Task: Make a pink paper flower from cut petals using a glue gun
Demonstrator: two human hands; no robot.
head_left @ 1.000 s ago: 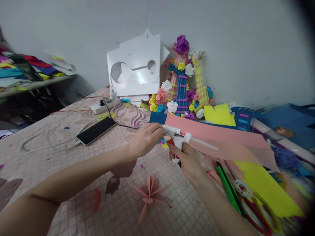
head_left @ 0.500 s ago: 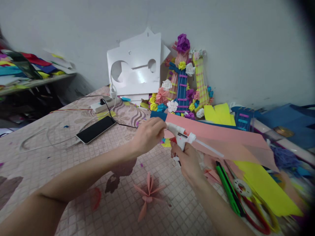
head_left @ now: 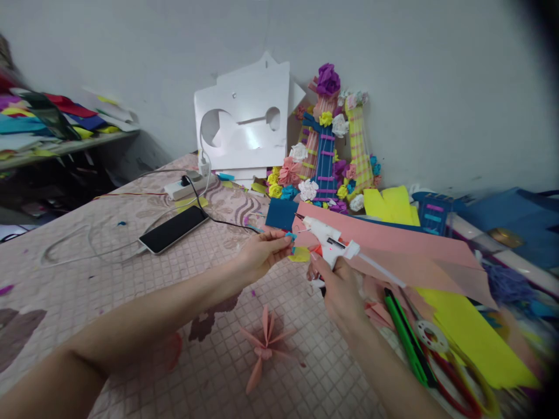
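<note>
I'm clasping the white glue gun (head_left: 328,232) in my right hand (head_left: 338,285), its long axis slanting from far-left nozzle (head_left: 299,216) to near-right glue stick (head_left: 381,269). My left hand (head_left: 262,256) is hovering left of it, nearer the nozzle; watching remotely, I can't tell whether it's pinching the blue scrap (head_left: 292,236).

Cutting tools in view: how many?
2: a green utility knife and scissors, side by side to the right of the right hand. More could be hidden in the clutter.

Wht glue gun (head_left: 326,237) in R grip (head_left: 343,293)
</note>
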